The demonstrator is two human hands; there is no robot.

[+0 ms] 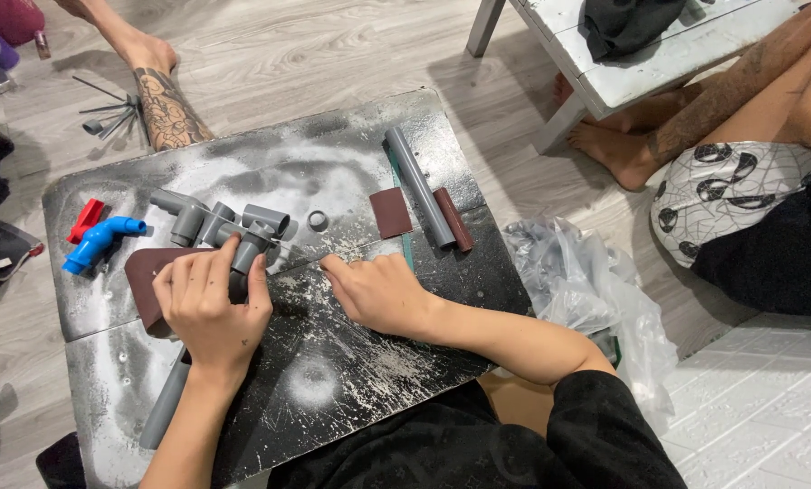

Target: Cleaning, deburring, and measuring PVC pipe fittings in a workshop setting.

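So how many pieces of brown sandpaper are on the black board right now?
3. A large sheet lies partly under the left hand, a small square sits left of the loose grey pipe, and a narrow strip lies right of it. More may be hidden.

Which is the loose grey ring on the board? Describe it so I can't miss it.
On the black board, look just beyond the right hand, left of the brown sandpaper square. The ring lies alone there: small, round, flat, unlike the bulky grey fittings to its left.
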